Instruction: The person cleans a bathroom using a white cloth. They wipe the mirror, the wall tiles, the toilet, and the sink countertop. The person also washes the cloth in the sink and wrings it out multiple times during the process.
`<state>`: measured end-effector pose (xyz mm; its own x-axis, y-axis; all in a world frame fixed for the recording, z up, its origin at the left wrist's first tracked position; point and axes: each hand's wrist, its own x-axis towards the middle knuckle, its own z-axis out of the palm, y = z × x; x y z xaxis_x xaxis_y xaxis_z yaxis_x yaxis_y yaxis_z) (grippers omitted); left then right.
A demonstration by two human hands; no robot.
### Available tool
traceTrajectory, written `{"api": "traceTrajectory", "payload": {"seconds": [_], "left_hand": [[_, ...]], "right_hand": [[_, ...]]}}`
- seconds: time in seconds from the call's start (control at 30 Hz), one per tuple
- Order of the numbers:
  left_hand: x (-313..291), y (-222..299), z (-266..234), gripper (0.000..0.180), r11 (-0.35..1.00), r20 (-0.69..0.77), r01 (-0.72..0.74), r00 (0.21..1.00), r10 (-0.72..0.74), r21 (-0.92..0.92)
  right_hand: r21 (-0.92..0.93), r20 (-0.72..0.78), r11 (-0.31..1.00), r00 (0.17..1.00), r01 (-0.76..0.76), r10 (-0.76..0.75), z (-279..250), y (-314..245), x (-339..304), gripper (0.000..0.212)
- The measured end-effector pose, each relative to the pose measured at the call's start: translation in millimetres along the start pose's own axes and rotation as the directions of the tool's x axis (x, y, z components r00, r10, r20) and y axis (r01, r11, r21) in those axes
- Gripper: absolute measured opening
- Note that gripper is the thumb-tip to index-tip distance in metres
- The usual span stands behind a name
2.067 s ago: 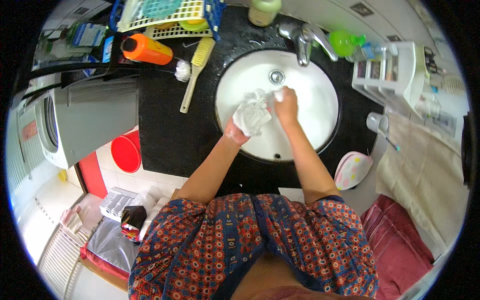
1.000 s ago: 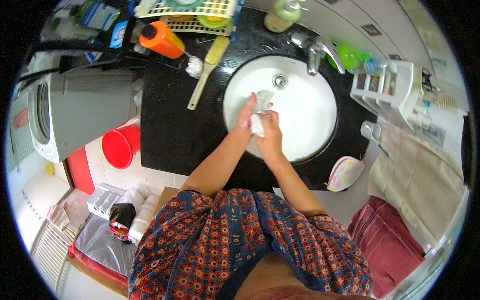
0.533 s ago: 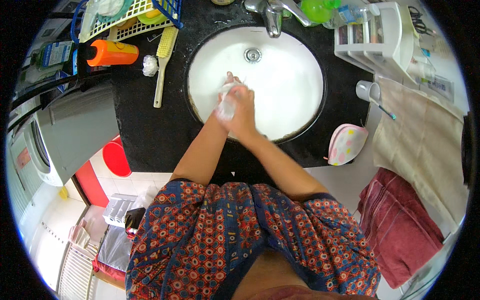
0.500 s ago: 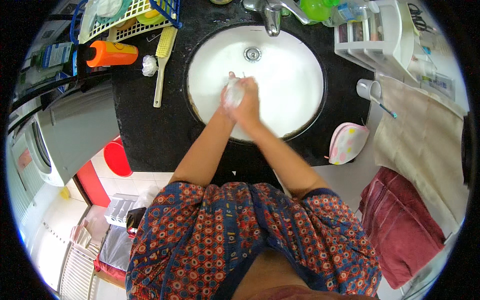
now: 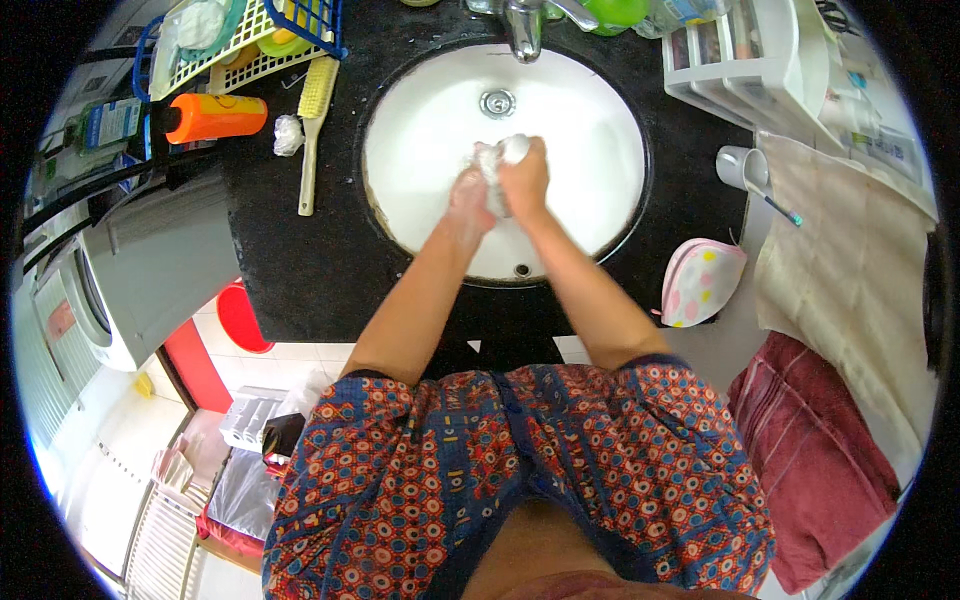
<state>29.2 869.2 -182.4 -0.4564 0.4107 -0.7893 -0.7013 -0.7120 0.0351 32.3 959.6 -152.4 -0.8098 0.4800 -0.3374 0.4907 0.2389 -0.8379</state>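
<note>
Both hands are over the white oval sink. My right hand is closed round a white, wet-looking lump, whose kind I cannot make out. Pale foam or a wet white material shows between the hands, at my left fingers. My left hand is close beside the right, its fingers blurred and partly covered in white, so their grip is unclear. Beyond the hands is the round metal drain. The chrome tap stands at the sink's far rim.
On the black counter at left are a yellow-bristled brush, an orange bottle, a crumpled white ball and a plastic basket. A drawer unit, white mug and spotted pouch stand at right.
My hands were overlapped round a pale, shiny mass at the sink's left part. They are now farther apart, the right one shifted to the right with the white lump. The view has shifted slightly.
</note>
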Motion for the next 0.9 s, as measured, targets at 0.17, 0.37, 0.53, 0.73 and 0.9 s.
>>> {"api": "traceTrajectory", "payload": {"seconds": [0.17, 0.37, 0.53, 0.73, 0.9], "left_hand": [[18, 15, -58, 0.041, 0.999, 0.479, 0.021, 0.878, -0.005, -0.026], [10, -3, -36, 0.042, 0.999, 0.123, -0.037, 0.992, 0.034, 0.023], [2, -9, -32, 0.041, 0.997, 0.052, -0.074, 0.996, 0.075, -0.023], [-14, 0, -9, 0.047, 0.967, 0.013, -0.099, 0.995, 0.099, 0.236], [-18, 1, -19, 0.043, 0.952, 0.016, -0.211, 0.977, 0.213, 0.221]], "right_hand": [[-0.146, 0.082, 0.918, 0.929, 0.37, -0.361, 22, -20, -60, 0.036], [-0.161, -0.034, 0.984, 0.996, 0.077, -0.083, 12, -15, -23, 0.035], [-0.229, 0.179, 0.903, 0.928, 0.363, -0.327, 19, -21, -58, 0.04], [-0.223, -0.027, 0.973, 0.998, 0.053, -0.061, 17, -4, -8, 0.036], [-0.213, 0.009, 0.962, 0.985, 0.169, -0.171, 23, 3, -22, 0.029]]}}
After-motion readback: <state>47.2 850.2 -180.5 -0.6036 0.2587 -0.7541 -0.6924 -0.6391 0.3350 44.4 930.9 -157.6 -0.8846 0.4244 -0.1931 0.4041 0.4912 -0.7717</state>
